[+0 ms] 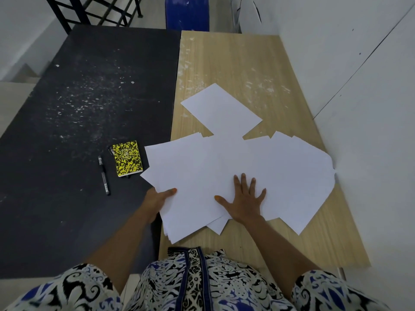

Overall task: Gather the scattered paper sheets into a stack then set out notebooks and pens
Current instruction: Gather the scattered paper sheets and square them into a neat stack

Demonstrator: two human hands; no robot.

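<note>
Several white paper sheets [224, 167] lie fanned and overlapping on the wooden table [235, 63]. One sheet [221, 110] sticks out at an angle beyond the pile. My left hand [157, 199] grips the pile's left edge, thumb on top and fingers hidden beneath. My right hand [243, 199] rests flat on the sheets with its fingers spread. A small yellow and black speckled notebook [127, 158] lies on the black table [78, 97] left of the papers. A black pen [104, 175] lies to its left, and the tip of a second pen [110, 150] shows at the notebook's far left corner.
A white wall [370, 108] runs close along the right side of the wooden table, touching the papers' right edge. A black metal frame [94, 12] and a blue panel [187, 12] stand beyond the tables' far end. Paint flecks dot both tabletops.
</note>
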